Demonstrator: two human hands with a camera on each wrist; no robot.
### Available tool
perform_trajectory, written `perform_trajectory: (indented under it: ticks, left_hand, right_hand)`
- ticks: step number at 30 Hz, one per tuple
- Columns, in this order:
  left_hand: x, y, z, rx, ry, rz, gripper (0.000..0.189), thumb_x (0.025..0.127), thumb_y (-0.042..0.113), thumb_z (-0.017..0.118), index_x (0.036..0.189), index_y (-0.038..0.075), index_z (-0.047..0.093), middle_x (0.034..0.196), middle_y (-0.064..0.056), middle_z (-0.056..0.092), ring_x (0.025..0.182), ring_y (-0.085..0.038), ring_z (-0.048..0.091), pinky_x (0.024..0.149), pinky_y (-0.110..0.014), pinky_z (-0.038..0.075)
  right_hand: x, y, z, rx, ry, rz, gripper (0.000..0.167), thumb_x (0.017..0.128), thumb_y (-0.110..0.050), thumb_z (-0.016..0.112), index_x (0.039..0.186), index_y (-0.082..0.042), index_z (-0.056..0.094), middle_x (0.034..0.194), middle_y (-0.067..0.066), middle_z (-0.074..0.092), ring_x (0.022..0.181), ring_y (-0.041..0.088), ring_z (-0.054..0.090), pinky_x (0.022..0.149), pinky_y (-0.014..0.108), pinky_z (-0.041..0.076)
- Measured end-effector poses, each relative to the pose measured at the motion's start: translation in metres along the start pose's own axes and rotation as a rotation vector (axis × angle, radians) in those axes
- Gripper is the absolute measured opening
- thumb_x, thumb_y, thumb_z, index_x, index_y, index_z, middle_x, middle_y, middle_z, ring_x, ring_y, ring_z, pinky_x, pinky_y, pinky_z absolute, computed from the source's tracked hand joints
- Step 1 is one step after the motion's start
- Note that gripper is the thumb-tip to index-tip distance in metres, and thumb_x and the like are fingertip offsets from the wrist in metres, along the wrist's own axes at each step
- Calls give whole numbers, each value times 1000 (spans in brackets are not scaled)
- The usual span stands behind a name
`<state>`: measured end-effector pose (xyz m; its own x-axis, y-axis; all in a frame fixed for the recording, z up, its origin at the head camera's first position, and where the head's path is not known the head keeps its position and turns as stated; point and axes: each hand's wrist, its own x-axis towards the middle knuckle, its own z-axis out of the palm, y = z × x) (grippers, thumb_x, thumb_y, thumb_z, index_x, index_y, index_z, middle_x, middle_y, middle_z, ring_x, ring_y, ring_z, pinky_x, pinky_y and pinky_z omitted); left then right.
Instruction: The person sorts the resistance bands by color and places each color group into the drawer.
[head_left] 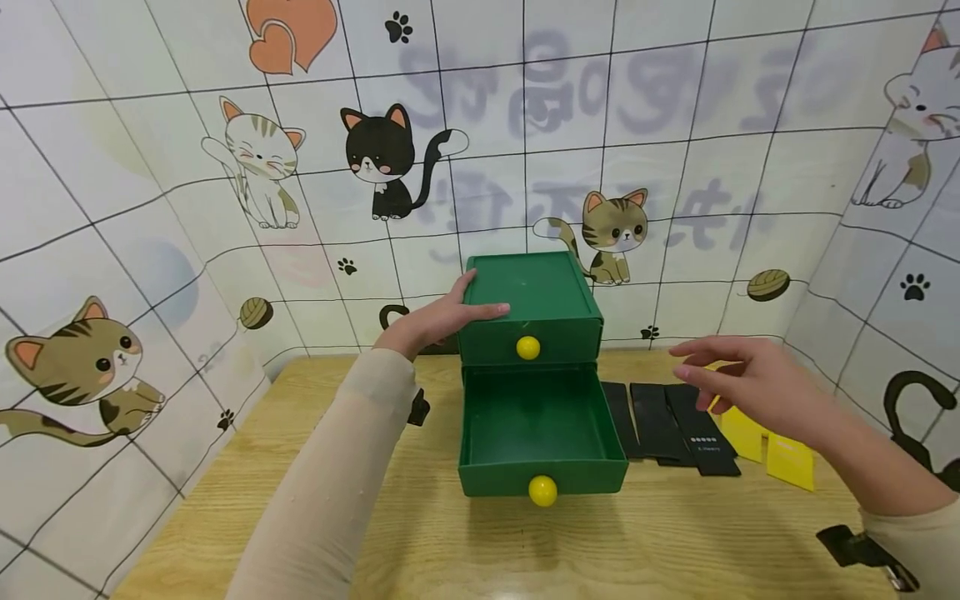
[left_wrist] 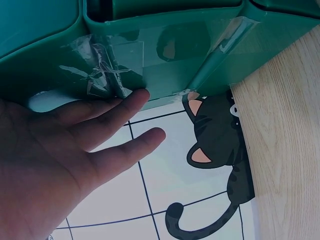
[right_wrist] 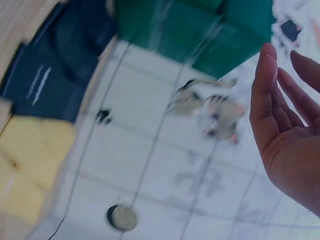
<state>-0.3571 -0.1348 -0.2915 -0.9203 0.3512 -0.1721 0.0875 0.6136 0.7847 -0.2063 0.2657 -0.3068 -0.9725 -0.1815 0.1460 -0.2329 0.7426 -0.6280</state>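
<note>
Drawer unit (head_left: 562, 342) upright, knobs (head_left: 543, 491) facing viewer

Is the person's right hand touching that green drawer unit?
Apart. The head view shows it: a clear gap, with patterned wall visible in it, separates the right hand from the green drawer unit.

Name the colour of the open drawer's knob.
The knob is yellow, clearest in the head view.

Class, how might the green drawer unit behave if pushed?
The green drawer unit may be light for its size, judging by its thin-looking walls. Its boxy shape should slide rather than roll, though the open lower drawer might make it tip forward.
</note>
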Motion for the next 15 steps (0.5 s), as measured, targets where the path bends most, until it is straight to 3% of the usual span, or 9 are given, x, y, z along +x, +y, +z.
perform_trajectory:
  ticks: [6,13,15]
  left_hand:
    - [-1,1,-1,-1,-1,6,113,91,72,69,168,48,-10,182,1,-3,166,-36,19,125,-71,31]
    - [-1,2,-1,-12,0,12,113,92,70,69,169,47,-10,182,-1,-4,166,-37,20,125,-71,31]
    - [-1,2,-1,-12,-1,5,113,92,70,69,169,47,-10,182,0,-4,166,-37,20,125,-70,32]
  right_hand:
    - [16,67,-19,-29,17,63,57,115,-37,49,152,7,49,131,33,65,80,4,69,71,28,65]
    - [22,154,-23,-20,30,180,68,115,-42,45,153,14,39,140,45,48,97,33,73,75,38,67]
    - [23,177,-21,-16,22,218,70,114,-43,47,153,15,38,140,46,45,97,35,73,76,39,67]
